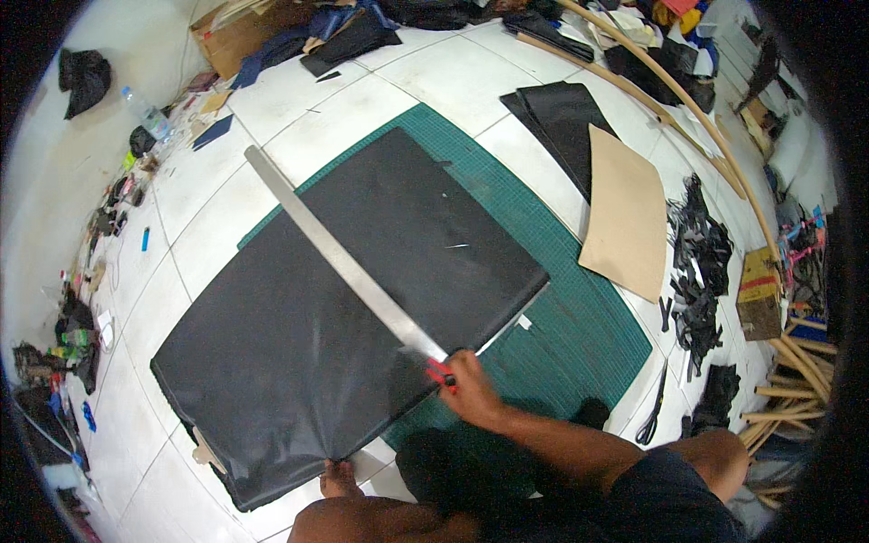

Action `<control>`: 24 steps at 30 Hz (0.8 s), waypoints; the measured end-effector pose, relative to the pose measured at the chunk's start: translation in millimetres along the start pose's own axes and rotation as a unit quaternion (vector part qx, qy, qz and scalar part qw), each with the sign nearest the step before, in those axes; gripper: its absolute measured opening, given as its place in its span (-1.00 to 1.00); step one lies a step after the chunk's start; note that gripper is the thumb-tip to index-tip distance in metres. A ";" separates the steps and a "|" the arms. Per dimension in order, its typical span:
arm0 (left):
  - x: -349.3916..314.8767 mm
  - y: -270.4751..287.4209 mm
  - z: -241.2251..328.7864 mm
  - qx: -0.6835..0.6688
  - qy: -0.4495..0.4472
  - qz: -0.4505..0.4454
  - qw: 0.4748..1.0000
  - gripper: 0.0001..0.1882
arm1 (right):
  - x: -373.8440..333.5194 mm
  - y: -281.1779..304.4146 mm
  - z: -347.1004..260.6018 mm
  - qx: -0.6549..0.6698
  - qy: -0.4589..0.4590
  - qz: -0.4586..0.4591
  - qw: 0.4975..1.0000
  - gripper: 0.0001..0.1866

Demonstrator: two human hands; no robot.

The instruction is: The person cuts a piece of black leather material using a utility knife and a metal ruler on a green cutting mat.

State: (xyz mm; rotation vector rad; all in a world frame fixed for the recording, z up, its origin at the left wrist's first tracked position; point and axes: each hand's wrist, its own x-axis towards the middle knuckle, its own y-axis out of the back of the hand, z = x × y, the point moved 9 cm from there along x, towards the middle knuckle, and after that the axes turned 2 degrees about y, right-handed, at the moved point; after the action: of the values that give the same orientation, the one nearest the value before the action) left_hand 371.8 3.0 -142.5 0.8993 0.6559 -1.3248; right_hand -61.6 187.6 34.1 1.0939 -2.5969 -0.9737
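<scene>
A wide black sheet (272,344), smooth like leather or vinyl, lies over a green cutting mat (588,335) on the floor. Across the sheet runs a long metal ruler (339,258), its near end beside my right hand (471,389). That hand is closed around a red cutter (441,374) at the sheet's near edge; its tip is blurred. Lower down, my left hand (339,480) appears to pinch the sheet's near edge, where creases fan out. My leg partly hides that hand.
Right of the mat lie a tan panel (625,213), folded black material (566,127), black scraps (697,271) and black scissors (654,407). Cane poles (787,407) crowd the far right. A plastic bottle (145,113) and small clutter line the left wall; a cardboard box (240,41) stands behind.
</scene>
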 end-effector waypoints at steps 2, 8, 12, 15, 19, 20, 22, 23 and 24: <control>-8.2 -14.4 -10.2 -0.120 0.004 -0.030 0.992 -0.69 | 0.3 15.5 11.5 0.003 0.009 0.003 1.000 -0.55; -22.3 -27.8 -9.1 -0.089 -0.028 -0.059 0.994 -0.68 | -21.6 -10.0 25.4 0.010 -0.040 -0.012 0.999 -0.54; -26.1 -37.9 -3.5 -0.073 -0.033 -0.065 0.995 -0.67 | -32.7 -19.6 21.9 0.020 -0.028 -0.020 0.999 -0.54; -28.1 -25.0 12.2 -0.050 -0.055 -0.056 0.996 -0.66 | -25.7 -8.2 5.5 -0.069 -0.007 -0.052 0.996 -0.54; -24.2 -16.9 27.0 0.038 -0.109 -0.037 0.993 -0.65 | -8.0 46.2 24.1 -0.158 0.047 -0.120 0.979 -0.54; -26.3 -14.8 36.2 0.076 -0.136 -0.026 0.987 -0.65 | -9.7 66.3 42.6 -0.171 0.051 -0.154 0.972 -0.54; -37.1 -19.0 60.6 0.158 -0.224 -0.009 0.962 -0.64 | -15.5 114.3 81.0 -0.257 0.122 -0.160 0.945 -0.59; -46.0 -28.5 71.4 0.189 -0.269 -0.014 0.944 -0.64 | -25.0 144.0 97.4 -0.293 0.154 -0.143 0.933 -0.59; -57.1 -45.2 87.2 0.208 -0.321 -0.028 0.924 -0.63 | -36.7 164.0 113.5 -0.320 0.191 -0.126 0.919 -0.60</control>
State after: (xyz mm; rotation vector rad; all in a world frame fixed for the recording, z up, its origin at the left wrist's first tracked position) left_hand 310.9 -41.2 -57.5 0.7092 -0.1206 -1.7284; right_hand -173.6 355.8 52.1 1.2695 -1.6673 -1.3629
